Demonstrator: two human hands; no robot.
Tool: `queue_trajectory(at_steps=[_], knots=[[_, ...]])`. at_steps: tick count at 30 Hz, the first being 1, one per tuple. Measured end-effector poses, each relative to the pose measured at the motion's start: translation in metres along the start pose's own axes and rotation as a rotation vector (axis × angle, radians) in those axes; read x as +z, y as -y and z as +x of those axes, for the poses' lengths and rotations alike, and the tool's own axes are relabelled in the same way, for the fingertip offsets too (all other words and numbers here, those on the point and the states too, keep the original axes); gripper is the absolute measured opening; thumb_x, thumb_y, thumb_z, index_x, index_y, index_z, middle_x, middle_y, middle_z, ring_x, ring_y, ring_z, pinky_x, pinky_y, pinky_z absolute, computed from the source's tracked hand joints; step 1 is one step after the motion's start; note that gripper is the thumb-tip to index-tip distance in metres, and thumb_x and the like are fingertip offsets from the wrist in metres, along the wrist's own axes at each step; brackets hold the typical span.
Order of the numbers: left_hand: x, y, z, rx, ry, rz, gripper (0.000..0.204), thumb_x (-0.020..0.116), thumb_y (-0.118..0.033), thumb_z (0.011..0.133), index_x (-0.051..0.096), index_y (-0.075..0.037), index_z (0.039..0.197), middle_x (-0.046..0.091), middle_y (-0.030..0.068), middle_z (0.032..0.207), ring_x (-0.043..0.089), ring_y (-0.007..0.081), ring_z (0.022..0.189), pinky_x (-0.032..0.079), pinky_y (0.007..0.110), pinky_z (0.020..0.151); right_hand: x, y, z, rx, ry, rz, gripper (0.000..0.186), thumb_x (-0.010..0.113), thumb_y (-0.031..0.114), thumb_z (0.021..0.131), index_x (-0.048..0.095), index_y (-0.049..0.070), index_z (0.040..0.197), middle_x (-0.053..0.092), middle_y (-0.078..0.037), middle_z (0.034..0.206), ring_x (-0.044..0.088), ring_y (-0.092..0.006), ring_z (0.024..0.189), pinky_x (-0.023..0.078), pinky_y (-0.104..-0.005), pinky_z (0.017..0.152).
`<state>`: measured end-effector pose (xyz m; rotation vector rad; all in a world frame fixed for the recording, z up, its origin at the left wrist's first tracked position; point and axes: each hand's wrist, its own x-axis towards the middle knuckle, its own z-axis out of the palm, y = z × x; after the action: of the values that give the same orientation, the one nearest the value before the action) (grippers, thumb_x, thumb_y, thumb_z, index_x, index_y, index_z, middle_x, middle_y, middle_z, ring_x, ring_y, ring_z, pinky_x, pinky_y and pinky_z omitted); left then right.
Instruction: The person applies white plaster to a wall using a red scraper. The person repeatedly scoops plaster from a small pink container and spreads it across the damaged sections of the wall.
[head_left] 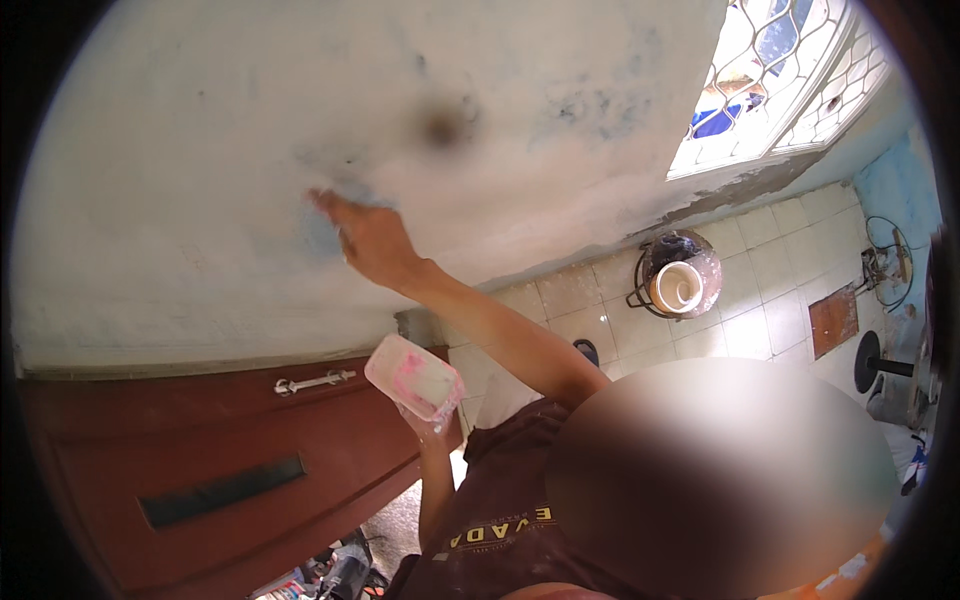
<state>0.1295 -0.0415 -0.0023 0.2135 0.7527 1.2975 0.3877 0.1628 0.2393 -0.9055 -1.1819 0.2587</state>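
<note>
My left hand [428,424] holds a pale, rounded rectangular plastic tub [415,378] from below. Pink and whitish smears mark the tub, which tilts in front of the brown door. My right arm stretches up and left to the patchy white wall [240,130]. At its end my right hand [372,235] is at the wall, its fingers drawn together, their tips slightly blurred beside a bluish patch. Whatever is pinched between those fingers, if anything, is hidden.
A white bucket [678,289] sits on a dark round stool on the tiled floor [745,285]. A grilled window [770,80] is at upper right. The brown door [220,450] with its metal bolt [315,382] fills the lower left. Cables [905,265] hang at far right.
</note>
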Motion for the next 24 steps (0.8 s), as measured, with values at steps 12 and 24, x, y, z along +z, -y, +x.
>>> queue_trajectory(at_steps=[12, 24], knots=[[0.004, -0.010, 0.017, -0.036, 0.130, -0.130, 0.069, 0.050, -0.058, 0.094, 0.046, -0.009, 0.141, 0.055, 0.0204, 0.133, 0.054, 0.0417, 0.122, 0.049, 0.058, 0.098, -0.223, -0.155, -0.036, 0.402, -0.708, -0.364, 0.046, 0.048, 0.011, 0.101, 0.045, -0.002, 0.145, 0.070, -0.012, 0.108, 0.065, -0.0176, 0.086, 0.054, -0.0348, 0.077], [0.028, -0.090, 0.096, -0.111, 0.418, -0.187, 0.057, 0.047, -0.057, 0.097, 0.050, -0.013, 0.134, 0.058, 0.0121, 0.116, 0.056, 0.0322, 0.097, 0.047, 0.051, 0.079, 0.081, -0.018, -0.044, -0.176, 0.016, -0.214, 0.053, 0.055, -0.010, 0.082, 0.057, 0.000, 0.134, 0.070, -0.019, 0.112, 0.068, -0.0246, 0.076, 0.053, -0.0314, 0.069]])
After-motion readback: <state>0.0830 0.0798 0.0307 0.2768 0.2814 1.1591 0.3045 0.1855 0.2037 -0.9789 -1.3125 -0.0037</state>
